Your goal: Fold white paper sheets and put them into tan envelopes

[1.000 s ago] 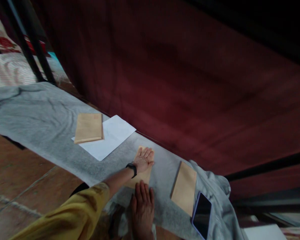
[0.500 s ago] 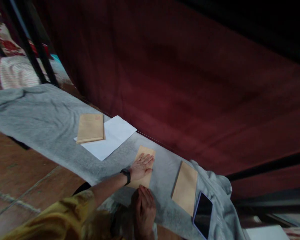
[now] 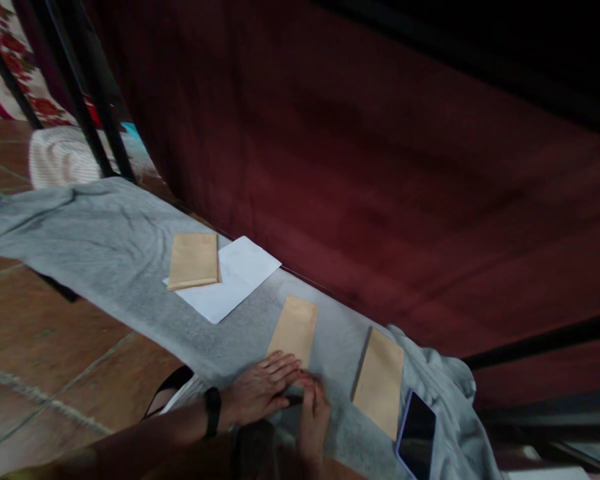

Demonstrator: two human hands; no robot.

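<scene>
A brown paper envelope (image 3: 296,325) lies on the grey cloth (image 3: 250,340) in the head view. My left hand (image 3: 264,391), with a dark band on the wrist, rests flat over its lower end, fingers stretched out. My right hand (image 3: 314,415) is just beside it, fingers curled together at the envelope's lower right corner. Whatever its fingertips hold is hidden. On the right lies a thicker brown envelope or stack (image 3: 379,383). Another brown stack (image 3: 194,259) overlaps a white sheet (image 3: 233,280) on the left.
A phone (image 3: 417,433) lies at the lower right beside bunched cloth. Along the far edge hangs a dark red curtain (image 3: 340,187). Black poles (image 3: 100,120) and a rolled striped cloth (image 3: 63,159) are at the upper left, above the tiled floor (image 3: 55,340).
My left hand has slid down the envelope to its lower end, uncovering the upper part. My right hand has moved up and right, its fingers now curled at the envelope's corner. The view has shifted slightly.
</scene>
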